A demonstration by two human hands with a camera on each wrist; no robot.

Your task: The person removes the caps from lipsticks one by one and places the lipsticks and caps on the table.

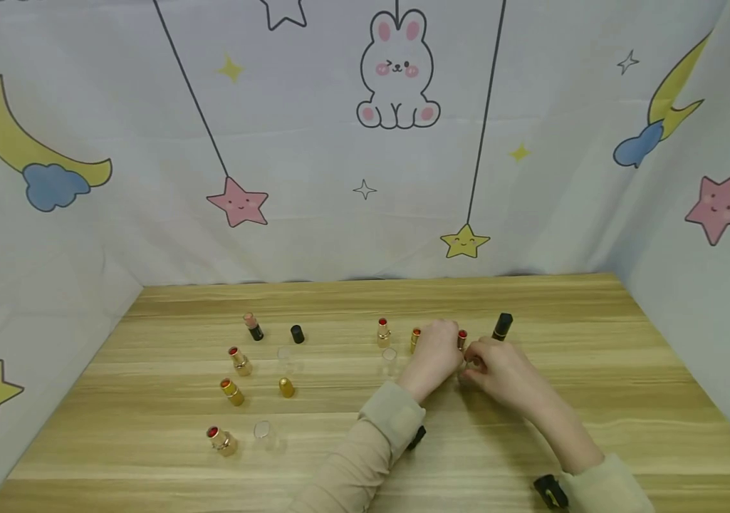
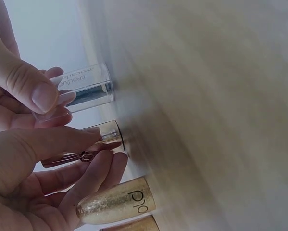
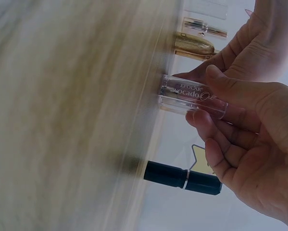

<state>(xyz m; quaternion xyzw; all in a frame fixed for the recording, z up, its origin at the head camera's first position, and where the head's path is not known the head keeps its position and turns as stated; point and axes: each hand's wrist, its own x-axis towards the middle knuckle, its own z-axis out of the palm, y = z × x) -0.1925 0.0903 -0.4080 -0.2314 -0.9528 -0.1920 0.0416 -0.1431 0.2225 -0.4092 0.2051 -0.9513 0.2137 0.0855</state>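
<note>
My left hand [image 1: 433, 356] pinches the gold base of a red lipstick [image 1: 462, 338], which stands upright on the table. Close to its right, my right hand [image 1: 502, 370] holds a clear printed cap [image 3: 192, 96] between thumb and fingers. The cap's open end is down at the tabletop, beside the lipstick in the left wrist view. A gold bullet-shaped cap [image 2: 117, 202] stands just past my left fingers. Beyond my right hand, a black lipstick tube [image 3: 182, 178] stands upright.
Left of my hands stand a red lipstick [image 1: 383, 333] and a clear cap [image 1: 389, 360]. On the table's left side are several uncapped lipsticks [image 1: 221, 442], a black cap [image 1: 297, 333], a gold cap [image 1: 285, 387] and clear caps [image 1: 263, 433]. A patterned curtain [image 1: 313, 142] hangs behind.
</note>
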